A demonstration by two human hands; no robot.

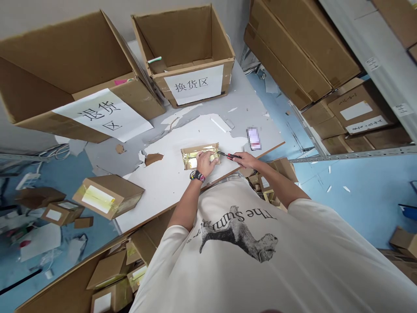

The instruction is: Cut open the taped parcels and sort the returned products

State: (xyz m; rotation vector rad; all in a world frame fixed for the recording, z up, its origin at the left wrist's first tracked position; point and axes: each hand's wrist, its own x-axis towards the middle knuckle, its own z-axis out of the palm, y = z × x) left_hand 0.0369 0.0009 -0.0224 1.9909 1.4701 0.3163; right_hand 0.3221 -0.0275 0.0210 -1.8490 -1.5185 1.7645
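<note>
A small flat cardboard box [187, 161] with shiny clear-yellow tape lies on the white table near its front edge. My left hand [206, 162] grips it from above, fingers bent over the top and thumb toward the right end. In my right hand [245, 160] is a red and black utility knife [233, 156], held with the fingers wrapped round its handle. Its tip points left and reaches the box's right end; whether it cuts into the cardboard I cannot tell. A phone [254, 138] with a blurred screen lies beyond my right hand.
Two large open cartons with paper signs, one left [137, 95] and one right [195, 87], stand at the back of the table [156, 187]. A taped carton [109, 195] sits at the left edge. Torn cardboard [153, 159] lies nearby. Shelving [352, 158] with boxes stands right.
</note>
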